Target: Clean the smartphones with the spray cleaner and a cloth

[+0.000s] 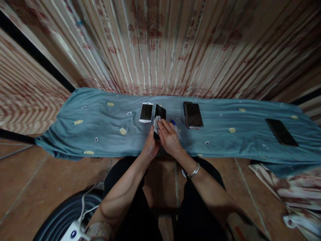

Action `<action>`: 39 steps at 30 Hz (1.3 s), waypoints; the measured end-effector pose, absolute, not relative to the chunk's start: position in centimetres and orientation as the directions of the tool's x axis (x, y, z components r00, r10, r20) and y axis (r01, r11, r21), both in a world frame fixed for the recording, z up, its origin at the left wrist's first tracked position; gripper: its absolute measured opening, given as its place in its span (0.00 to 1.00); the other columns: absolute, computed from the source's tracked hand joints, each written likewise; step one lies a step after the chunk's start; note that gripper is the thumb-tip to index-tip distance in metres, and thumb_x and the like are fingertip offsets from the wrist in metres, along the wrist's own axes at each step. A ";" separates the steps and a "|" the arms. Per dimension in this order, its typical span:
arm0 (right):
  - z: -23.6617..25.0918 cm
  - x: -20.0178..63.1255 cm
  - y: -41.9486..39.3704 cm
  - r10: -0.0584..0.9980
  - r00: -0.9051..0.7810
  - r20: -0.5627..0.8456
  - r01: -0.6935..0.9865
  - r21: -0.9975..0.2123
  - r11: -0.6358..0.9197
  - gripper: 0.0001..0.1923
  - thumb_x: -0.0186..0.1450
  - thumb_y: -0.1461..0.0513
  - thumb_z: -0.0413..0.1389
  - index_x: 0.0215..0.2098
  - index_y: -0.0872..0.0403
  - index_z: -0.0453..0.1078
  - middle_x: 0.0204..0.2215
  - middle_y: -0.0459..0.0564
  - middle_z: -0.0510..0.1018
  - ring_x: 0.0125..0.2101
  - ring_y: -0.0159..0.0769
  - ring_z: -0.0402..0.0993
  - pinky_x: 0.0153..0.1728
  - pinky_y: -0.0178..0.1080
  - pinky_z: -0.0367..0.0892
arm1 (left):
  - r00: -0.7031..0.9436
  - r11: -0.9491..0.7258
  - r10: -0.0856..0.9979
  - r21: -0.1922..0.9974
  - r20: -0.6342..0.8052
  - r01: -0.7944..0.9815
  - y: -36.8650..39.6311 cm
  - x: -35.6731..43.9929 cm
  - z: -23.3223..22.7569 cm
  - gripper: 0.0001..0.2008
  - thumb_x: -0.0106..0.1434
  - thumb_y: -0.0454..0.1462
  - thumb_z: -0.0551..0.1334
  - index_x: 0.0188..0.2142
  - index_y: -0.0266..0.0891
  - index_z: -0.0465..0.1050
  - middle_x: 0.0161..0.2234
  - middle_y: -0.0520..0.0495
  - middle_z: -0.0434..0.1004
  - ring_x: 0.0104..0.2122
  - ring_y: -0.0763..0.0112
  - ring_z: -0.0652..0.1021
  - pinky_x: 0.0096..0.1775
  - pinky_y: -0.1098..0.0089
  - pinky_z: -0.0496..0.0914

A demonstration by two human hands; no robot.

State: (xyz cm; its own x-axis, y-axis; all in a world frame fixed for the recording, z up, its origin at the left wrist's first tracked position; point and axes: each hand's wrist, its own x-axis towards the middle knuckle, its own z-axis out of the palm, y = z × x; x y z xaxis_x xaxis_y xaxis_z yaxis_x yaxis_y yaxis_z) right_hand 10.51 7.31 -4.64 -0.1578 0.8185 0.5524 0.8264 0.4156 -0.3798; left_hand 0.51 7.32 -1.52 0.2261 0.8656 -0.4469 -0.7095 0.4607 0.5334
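My left hand point(150, 143) grips the lower end of a dark phone point(160, 111), which is tilted up over the near middle of the cloth. In the fingers of my right hand point(170, 138) is a crumpled white wipe point(157, 123), pressed against the face of that phone. A white phone point(146, 112) with a dark screen lies just left of it. To the right of my right hand is a crumpled clear and blue plastic packet point(177, 129), partly hidden by the hand.
A stack of dark phones point(193, 115) lies right of centre, and another dark phone point(282, 132) at the far right. They rest on a long teal cloth point(120, 144). Behind hangs a patterned curtain point(160, 47). A white power strip point(72, 231) and black round object point(54, 214) are at lower left.
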 end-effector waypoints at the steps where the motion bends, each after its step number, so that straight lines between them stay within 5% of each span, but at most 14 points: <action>1: -4.6 10.7 7.5 0.813 -0.147 0.563 0.830 -0.377 0.411 0.24 0.75 0.63 0.44 0.66 0.57 0.66 0.63 0.62 0.71 0.60 0.48 0.70 0.62 0.53 0.65 | 0.237 0.467 0.865 0.540 -0.442 -0.700 7.2 0.5 -1.6 0.24 0.74 0.43 0.49 0.62 0.33 0.68 0.57 0.38 0.78 0.64 0.61 0.71 0.65 0.60 0.64; 10: -4.0 12.7 9.1 0.828 -0.087 0.554 0.834 -0.414 0.365 0.25 0.75 0.64 0.41 0.66 0.61 0.65 0.67 0.65 0.66 0.63 0.51 0.66 0.63 0.58 0.62 | 0.220 0.507 0.854 0.656 -0.472 -0.559 6.4 0.9 -1.5 0.18 0.72 0.44 0.53 0.50 0.39 0.75 0.49 0.40 0.82 0.55 0.55 0.77 0.51 0.54 0.76; 16: -4.1 14.4 10.0 0.827 -0.031 0.561 0.844 -0.429 0.322 0.25 0.75 0.62 0.41 0.65 0.60 0.66 0.65 0.65 0.69 0.62 0.52 0.67 0.62 0.59 0.63 | 0.284 0.546 0.837 0.675 -0.468 -0.496 6.2 0.8 -2.1 0.17 0.68 0.48 0.59 0.45 0.39 0.76 0.39 0.42 0.81 0.39 0.62 0.80 0.35 0.65 0.77; 22: -3.9 15.0 10.1 0.823 0.003 0.568 0.851 -0.434 0.296 0.25 0.75 0.61 0.41 0.64 0.63 0.66 0.64 0.66 0.69 0.63 0.51 0.65 0.63 0.57 0.62 | 0.309 0.556 0.831 0.691 -0.462 -0.462 5.8 1.2 -2.2 0.19 0.64 0.51 0.63 0.41 0.37 0.77 0.34 0.42 0.80 0.34 0.64 0.80 0.29 0.68 0.76; 32: -3.6 14.3 9.4 0.809 -0.059 0.585 0.854 -0.391 0.345 0.26 0.75 0.63 0.41 0.69 0.57 0.62 0.66 0.60 0.68 0.62 0.47 0.66 0.63 0.54 0.62 | 0.273 0.516 0.856 0.706 -0.439 -0.486 5.9 0.8 -2.6 0.20 0.64 0.51 0.63 0.46 0.37 0.76 0.37 0.42 0.81 0.36 0.62 0.80 0.30 0.67 0.76; 39: -4.2 12.7 8.3 0.824 -0.136 0.551 0.814 -0.411 0.409 0.28 0.73 0.65 0.43 0.70 0.56 0.59 0.67 0.60 0.67 0.63 0.49 0.63 0.64 0.56 0.62 | 0.240 0.494 0.864 0.660 -0.442 -0.566 6.5 0.4 -2.3 0.17 0.69 0.46 0.58 0.49 0.38 0.76 0.48 0.39 0.82 0.54 0.53 0.78 0.51 0.54 0.76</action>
